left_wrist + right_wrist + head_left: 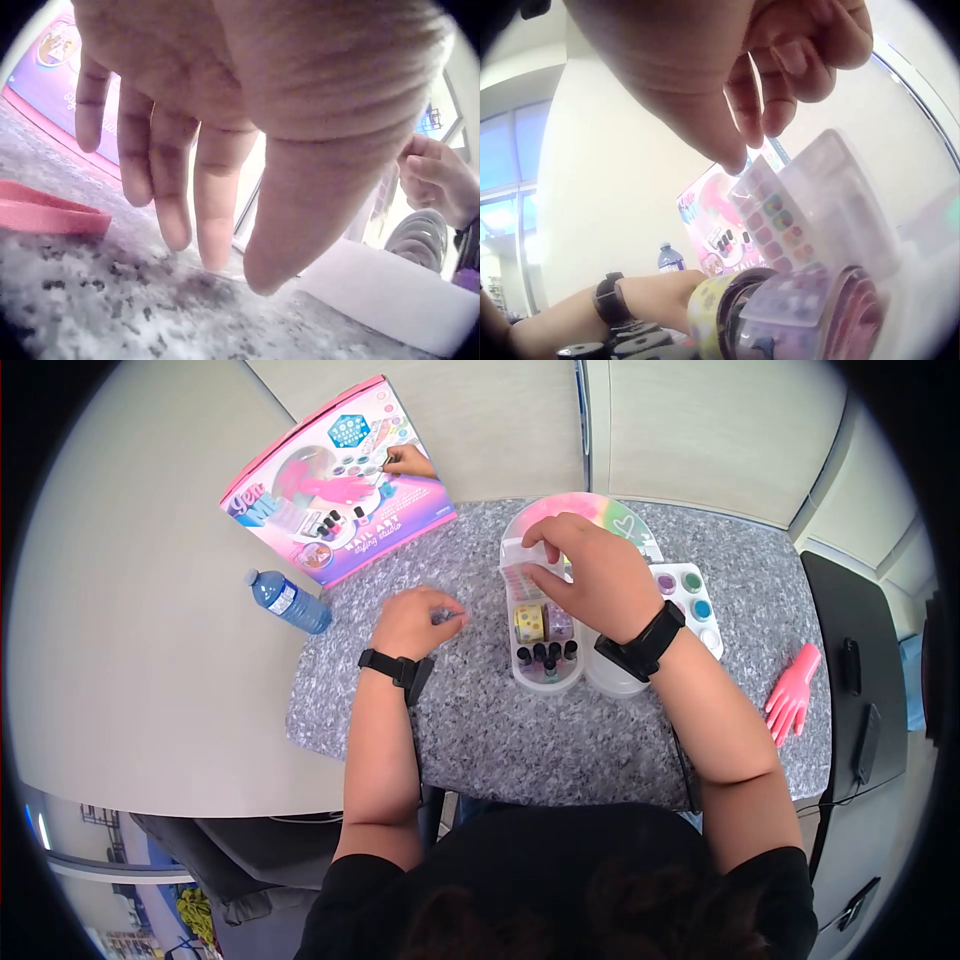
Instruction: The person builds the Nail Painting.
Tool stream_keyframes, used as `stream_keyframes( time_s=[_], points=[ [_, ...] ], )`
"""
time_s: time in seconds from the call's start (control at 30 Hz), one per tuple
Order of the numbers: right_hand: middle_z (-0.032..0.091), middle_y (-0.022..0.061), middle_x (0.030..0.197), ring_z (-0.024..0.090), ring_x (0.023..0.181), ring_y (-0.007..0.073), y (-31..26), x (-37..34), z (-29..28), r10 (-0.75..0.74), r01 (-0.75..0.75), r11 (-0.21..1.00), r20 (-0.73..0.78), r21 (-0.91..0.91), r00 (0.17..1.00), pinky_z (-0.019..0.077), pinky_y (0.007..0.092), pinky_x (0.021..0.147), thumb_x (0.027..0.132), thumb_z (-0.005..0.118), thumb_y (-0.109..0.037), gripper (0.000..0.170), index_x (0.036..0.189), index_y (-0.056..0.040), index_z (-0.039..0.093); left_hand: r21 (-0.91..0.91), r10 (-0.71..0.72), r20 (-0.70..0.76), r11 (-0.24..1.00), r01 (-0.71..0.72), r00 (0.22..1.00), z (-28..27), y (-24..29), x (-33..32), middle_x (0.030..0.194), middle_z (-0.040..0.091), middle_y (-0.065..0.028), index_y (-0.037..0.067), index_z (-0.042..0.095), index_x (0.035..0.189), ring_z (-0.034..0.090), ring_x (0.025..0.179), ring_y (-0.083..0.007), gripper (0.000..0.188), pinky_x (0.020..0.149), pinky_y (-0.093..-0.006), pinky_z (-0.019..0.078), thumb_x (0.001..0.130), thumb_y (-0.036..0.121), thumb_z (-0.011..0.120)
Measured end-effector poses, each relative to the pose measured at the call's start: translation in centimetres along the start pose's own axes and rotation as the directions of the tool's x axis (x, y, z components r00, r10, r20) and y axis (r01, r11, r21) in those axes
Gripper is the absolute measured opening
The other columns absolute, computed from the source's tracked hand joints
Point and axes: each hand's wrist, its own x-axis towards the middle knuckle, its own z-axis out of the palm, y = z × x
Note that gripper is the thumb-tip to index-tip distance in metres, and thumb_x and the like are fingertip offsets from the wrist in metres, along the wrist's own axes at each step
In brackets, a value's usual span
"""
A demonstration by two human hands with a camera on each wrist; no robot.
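My right hand is above the clear-walled organizer tray, with thumb and fingertips pinching the top edge of a nail sticker sheet. The sheet stands tilted, with pink and patterned nail shapes, in front of a clear plastic wall. Below it in the tray sit a yellow patterned tape roll, a purple roll and several black-capped nail polish bottles. To the left, my left hand hovers low over the table, fingers loosely extended and holding nothing. A coral-pink piece lies beyond its fingers.
A nail art box stands at the back left, with a water bottle before it. Right of the tray are a palette of coloured pots and a pink model hand. A rainbow panel is behind the tray.
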Motion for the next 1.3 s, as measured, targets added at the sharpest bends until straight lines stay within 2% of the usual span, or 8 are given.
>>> stream_keyframes(
  time_s=[0.33, 0.43, 0.53, 0.73, 0.93, 1.03, 1.1, 1.3],
  points=[
    [0.073, 0.0062, 0.101, 0.075, 0.088, 0.0269, -0.2, 0.1, -0.4, -0.024, 0.025, 1.000, 0.006, -0.014, 1.000, 0.0586, 0.0411, 0.074, 0.097, 0.079, -0.030, 0.025, 0.114, -0.0136, 0.072, -0.127, -0.124, -0.147, 0.986, 0.106, 0.981, -1.8, -3.5, -1.8, 0.096, 0.078, -0.0136, 0.006, 0.081, 0.097, 0.075, 0.088, -0.0301, 0.022, 0.082, -0.0423, 0.0573, 0.097, 0.028, 0.076],
    [0.073, 0.0061, 0.100, 0.075, 0.088, 0.0267, -0.2, 0.1, -0.3, -0.037, 0.037, 0.999, 0.004, -0.013, 0.999, 0.0586, 0.0415, 0.073, 0.097, 0.079, -0.031, 0.025, 0.114, -0.0135, 0.072, -0.199, -0.282, 0.119, 0.933, 0.301, 0.952, -3.0, -3.0, -2.6, 0.089, 0.079, -0.0069, 0.005, 0.080, 0.093, 0.074, 0.083, -0.0189, 0.019, 0.078, -0.0370, 0.0564, 0.093, 0.024, 0.083],
    [0.073, 0.0068, 0.101, 0.075, 0.088, 0.0276, -0.3, 0.1, -0.3, -0.055, 0.056, 0.998, -0.014, 0.017, 0.998, 0.0587, 0.0423, 0.074, 0.098, 0.078, -0.031, 0.025, 0.114, -0.0131, 0.072, -0.402, -0.223, 0.157, 0.875, 0.269, 0.962, -1.7, -4.3, -2.4, 0.085, 0.077, -0.0034, 0.002, 0.079, 0.093, 0.070, 0.083, -0.0125, 0.012, 0.076, -0.0331, 0.0548, 0.090, 0.011, 0.086],
    [0.071, 0.0106, 0.099, 0.075, 0.090, 0.0324, -0.9, 0.2, -0.9, -0.049, 0.049, 0.998, -0.004, 0.037, 0.999, 0.0588, 0.0447, 0.077, 0.098, 0.077, -0.028, 0.023, 0.113, -0.0124, 0.071, -0.343, -0.321, 0.271, 0.849, 0.403, 0.907, -0.8, -3.7, -1.3, 0.090, 0.077, -0.0014, 0.002, 0.076, 0.094, 0.069, 0.080, -0.0084, 0.010, 0.068, -0.0270, 0.0533, 0.089, -0.002, 0.083],
    [0.071, 0.0084, 0.098, 0.075, 0.089, 0.0306, -1.5, 0.0, -0.7, -0.078, 0.077, 0.995, 0.027, 0.056, 0.997, 0.0588, 0.0427, 0.075, 0.099, 0.075, -0.025, 0.019, 0.112, -0.0114, 0.071, -0.402, -0.137, 0.120, 0.899, 0.175, 0.983, 0.6, -1.8, -1.1, 0.095, 0.077, -0.0019, 0.002, 0.072, 0.106, 0.070, 0.082, -0.0083, 0.011, 0.075, -0.0272, 0.0564, 0.097, -0.002, 0.077],
    [0.073, 0.0088, 0.097, 0.075, 0.089, 0.0318, -1.8, 0.0, -0.2, -0.092, 0.086, 0.992, 0.073, 0.091, 0.993, 0.0587, 0.0439, 0.077, 0.098, 0.075, -0.025, 0.019, 0.112, -0.0113, 0.072, -0.596, -0.038, 0.047, 0.801, 0.059, 0.998, 0.8, 0.1, -0.8, 0.097, 0.076, -0.0030, 0.002, 0.069, 0.112, 0.072, 0.087, -0.0105, 0.013, 0.078, -0.0284, 0.0585, 0.101, -0.002, 0.074],
    [0.076, 0.0096, 0.096, 0.075, 0.091, 0.0331, -1.8, -0.3, 0.6, -0.146, 0.142, 0.983, 0.023, 0.118, 0.989, 0.0586, 0.0452, 0.078, 0.096, 0.077, -0.024, 0.020, 0.111, -0.0117, 0.074, -0.887, 0.048, 0.062, 0.460, 0.034, 0.997, 0.7, 1.9, -0.9, 0.104, 0.077, -0.0068, 0.001, 0.068, 0.114, 0.074, 0.091, -0.0141, 0.010, 0.080, -0.0293, 0.0593, 0.104, -0.002, 0.069],
    [0.079, 0.0089, 0.096, 0.075, 0.094, 0.0344, -2.7, -0.5, 1.0, -0.121, 0.103, 0.967, 0.065, 0.232, 0.991, 0.0591, 0.0452, 0.082, 0.093, 0.081, -0.021, 0.020, 0.110, -0.0116, 0.078, -0.963, 0.028, -0.179, 0.197, -0.181, 0.983, 1.9, 5.3, -1.3, 0.111, 0.077, -0.0112, 0.000, 0.068, 0.116, 0.076, 0.092, -0.0158, 0.013, 0.079, -0.0303, 0.0631, 0.104, -0.003, 0.071]
  ],
)
